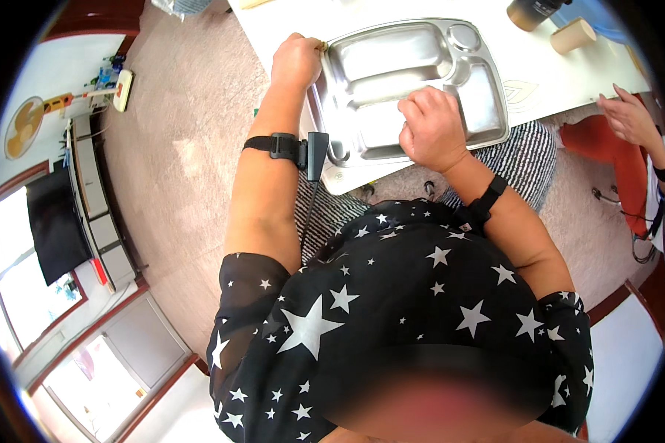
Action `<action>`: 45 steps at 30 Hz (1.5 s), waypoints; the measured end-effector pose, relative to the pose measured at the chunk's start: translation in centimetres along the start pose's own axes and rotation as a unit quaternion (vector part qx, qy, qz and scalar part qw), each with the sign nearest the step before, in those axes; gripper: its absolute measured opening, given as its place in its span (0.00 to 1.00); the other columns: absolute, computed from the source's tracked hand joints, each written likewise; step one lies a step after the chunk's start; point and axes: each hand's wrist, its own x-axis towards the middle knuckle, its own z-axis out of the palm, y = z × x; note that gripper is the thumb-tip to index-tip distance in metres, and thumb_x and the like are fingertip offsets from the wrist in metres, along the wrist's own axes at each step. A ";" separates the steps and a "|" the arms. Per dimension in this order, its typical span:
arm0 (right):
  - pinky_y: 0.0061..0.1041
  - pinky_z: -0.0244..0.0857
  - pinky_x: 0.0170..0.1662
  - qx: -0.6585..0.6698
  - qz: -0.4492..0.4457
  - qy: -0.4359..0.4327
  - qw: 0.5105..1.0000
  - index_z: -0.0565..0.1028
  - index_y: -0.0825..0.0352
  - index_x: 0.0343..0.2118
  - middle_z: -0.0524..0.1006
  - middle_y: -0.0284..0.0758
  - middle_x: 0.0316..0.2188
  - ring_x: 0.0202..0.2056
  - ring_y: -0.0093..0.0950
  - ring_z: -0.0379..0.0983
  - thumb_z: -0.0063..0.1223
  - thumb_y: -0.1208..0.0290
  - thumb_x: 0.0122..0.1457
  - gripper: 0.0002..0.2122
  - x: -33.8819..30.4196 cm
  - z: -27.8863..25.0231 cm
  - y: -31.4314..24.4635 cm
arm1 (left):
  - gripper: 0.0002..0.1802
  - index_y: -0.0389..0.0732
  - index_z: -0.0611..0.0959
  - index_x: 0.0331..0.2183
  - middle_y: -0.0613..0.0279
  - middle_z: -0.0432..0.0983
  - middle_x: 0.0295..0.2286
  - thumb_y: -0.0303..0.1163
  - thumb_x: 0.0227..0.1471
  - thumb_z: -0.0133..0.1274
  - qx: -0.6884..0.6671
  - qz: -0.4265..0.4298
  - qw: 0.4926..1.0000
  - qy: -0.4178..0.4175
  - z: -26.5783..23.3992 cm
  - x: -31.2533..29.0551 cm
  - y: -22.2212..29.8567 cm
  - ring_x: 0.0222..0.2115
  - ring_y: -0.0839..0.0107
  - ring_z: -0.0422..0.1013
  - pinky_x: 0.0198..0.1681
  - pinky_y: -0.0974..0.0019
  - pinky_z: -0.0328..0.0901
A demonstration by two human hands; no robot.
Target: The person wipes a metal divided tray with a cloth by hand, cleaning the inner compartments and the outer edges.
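Observation:
A shiny steel compartment tray (395, 100) lies on the white table in front of me. My left hand (297, 63) is closed at the tray's far left corner. A tiny yellow-green bit shows at its fingertips, too small to name. Over the tray's near side, my right hand (432, 129) is curled closed, knuckles up. Whatever its fingers may hold is hidden beneath them. The tray's compartments that show, with a round one at the far right corner, look bare.
On the white table (554, 81), a dark bottle (528, 13) and a tan paper cup (573, 35) stand at the far right, near a blue container (602, 18). Another person's hand (629, 117) is by the table's right edge. Striped cloth (524, 159) covers my lap.

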 end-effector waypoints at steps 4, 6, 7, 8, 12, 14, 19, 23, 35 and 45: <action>0.39 0.63 0.48 0.008 0.001 0.002 1.000 0.75 0.63 0.35 0.72 0.34 0.35 0.42 0.37 0.70 0.56 0.71 0.42 0.14 0.1 -0.1 0.0 | 0.11 0.47 0.91 0.36 0.52 0.80 0.35 0.27 0.51 0.58 -0.008 0.044 0.999 -0.015 0.6 2.1 1.8 0.38 0.52 0.77 0.45 0.56 0.72; 0.39 0.63 0.48 0.008 -0.005 0.009 1.000 0.75 0.63 0.35 0.72 0.34 0.35 0.42 0.36 0.69 0.56 0.71 0.42 0.13 0.2 0.0 -0.1 | 0.10 0.48 0.91 0.36 0.51 0.80 0.34 0.27 0.51 0.58 -0.054 0.044 0.997 -0.024 0.9 3.1 2.3 0.38 0.51 0.77 0.44 0.55 0.72; 0.38 0.62 0.48 0.002 -0.005 0.013 1.000 0.75 0.62 0.34 0.72 0.33 0.34 0.41 0.36 0.69 0.56 0.71 0.42 0.13 0.2 0.0 -0.1 | 0.10 0.47 0.90 0.35 0.51 0.81 0.34 0.27 0.50 0.57 -0.048 0.060 0.997 -0.026 1.0 3.7 3.0 0.38 0.51 0.77 0.45 0.54 0.72; 0.38 0.62 0.48 0.001 -0.003 0.011 1.000 0.74 0.62 0.34 0.72 0.33 0.34 0.41 0.35 0.69 0.56 0.71 0.42 0.13 0.1 0.1 0.0 | 0.10 0.47 0.90 0.35 0.51 0.81 0.34 0.27 0.51 0.57 -0.040 0.074 0.996 -0.037 1.3 4.3 3.7 0.39 0.51 0.77 0.45 0.54 0.72; 0.38 0.62 0.48 0.000 -0.001 0.011 1.000 0.74 0.61 0.33 0.72 0.32 0.34 0.42 0.34 0.69 0.57 0.70 0.41 0.12 0.2 -0.1 0.0 | 0.10 0.47 0.90 0.35 0.52 0.81 0.35 0.29 0.51 0.57 -0.018 0.099 0.992 -0.074 2.0 6.8 7.8 0.39 0.51 0.77 0.46 0.53 0.72; 0.38 0.62 0.48 0.006 0.001 0.013 1.000 0.74 0.61 0.33 0.72 0.32 0.34 0.42 0.34 0.69 0.57 0.70 0.41 0.13 0.2 -0.1 0.0 | 0.09 0.48 0.90 0.35 0.52 0.82 0.35 0.31 0.53 0.58 -0.008 0.121 0.991 -0.055 2.9 7.9 9.6 0.38 0.50 0.78 0.45 0.52 0.72; 0.39 0.61 0.50 -0.002 0.024 0.002 1.000 0.78 0.65 0.33 0.74 0.35 0.37 0.45 0.36 0.69 0.60 0.68 0.42 0.13 0.2 -0.3 -0.2 | 0.09 0.48 0.90 0.35 0.53 0.82 0.36 0.30 0.52 0.57 -0.033 0.122 0.991 -0.053 4.3 9.4 14.2 0.40 0.51 0.78 0.46 0.53 0.72; 0.39 0.62 0.50 0.010 0.008 0.013 1.000 0.77 0.64 0.34 0.74 0.34 0.37 0.45 0.36 0.69 0.59 0.68 0.42 0.13 0.3 -0.1 -0.1 | 0.09 0.44 0.89 0.32 0.55 0.81 0.40 0.26 0.50 0.55 -0.059 0.206 0.972 -0.095 3.9 10.1 16.2 0.42 0.53 0.77 0.46 0.56 0.73; 0.38 0.62 0.50 0.003 0.015 0.023 1.000 0.75 0.61 0.33 0.72 0.32 0.34 0.42 0.34 0.69 0.58 0.69 0.43 0.12 0.1 -0.2 -0.1 | 0.08 0.43 0.88 0.32 0.59 0.76 0.27 0.24 0.46 0.63 -0.214 0.254 0.941 -0.071 -1.9 -1.4 6.6 0.31 0.56 0.75 0.34 0.59 0.71; 0.38 0.64 0.48 0.092 0.046 0.053 0.993 0.76 0.65 0.43 0.76 0.37 0.37 0.42 0.38 0.72 0.59 0.71 0.50 0.15 0.2 -0.7 0.2 | 0.16 0.40 0.86 0.41 0.58 0.75 0.38 0.17 0.49 0.55 -0.421 0.061 0.905 0.024 -2.7 -9.0 9.5 0.28 0.69 0.72 0.34 0.70 0.69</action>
